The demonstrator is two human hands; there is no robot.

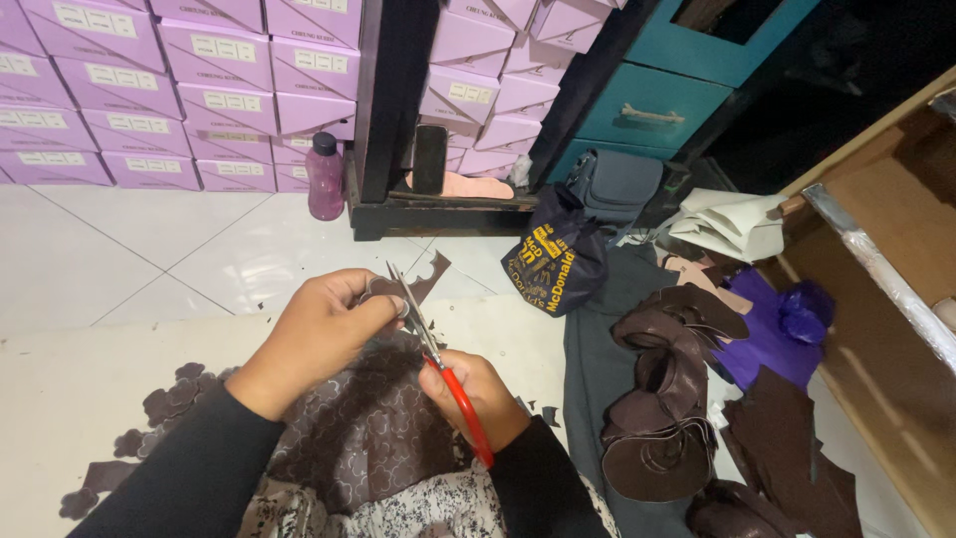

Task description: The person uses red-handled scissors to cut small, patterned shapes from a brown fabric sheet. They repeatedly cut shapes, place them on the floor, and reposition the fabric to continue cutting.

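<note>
Gripping red-handled scissors point(443, 364): right hand point(483, 394) | left hand point(319, 334) pinching brown leather piece point(413, 287) | white tiled floor point(129, 249)

Bare floor tiles point(149, 249) left; leather pile point(667, 418) crowds right

The red-handled scissors point(438, 364) point up and away, blades slightly open around a small dark brown leather piece point(413, 287). A bigger brown sheet with traced shapes point(368, 428) lies over the lap below.
</note>
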